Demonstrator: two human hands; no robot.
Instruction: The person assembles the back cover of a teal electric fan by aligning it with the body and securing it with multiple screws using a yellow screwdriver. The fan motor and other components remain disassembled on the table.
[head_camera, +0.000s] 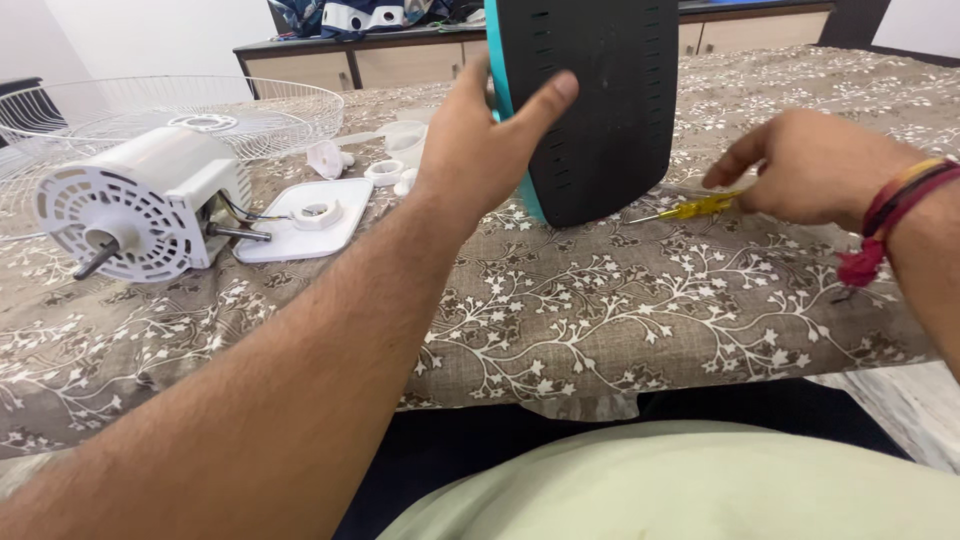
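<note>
1. Black plastic panel (600, 100) with rows of slots and a teal edge stands upright on its lower rim at the middle of the table (620, 320).
2. Left hand (485, 140) grips the panel's left edge, thumb pressed flat on the black face, fingers wrapped behind it.
3. Right hand (810, 165), red threads around its wrist, rests on the table to the right of the panel, fingers curled loosely onto a yellow-handled screwdriver (695, 208) that lies flat, its tip pointing toward the panel's base.
4. Brown cloth with a white leafy vine pattern covers the table.
5. White fan motor (140, 205), shaft facing the viewer, lies well to the left.
6. Flat white cover plate (305, 220) lies just beside the motor, with small white fittings (385, 170) behind it.
7. White wire fan guard (170, 115) sits behind the motor.
</note>
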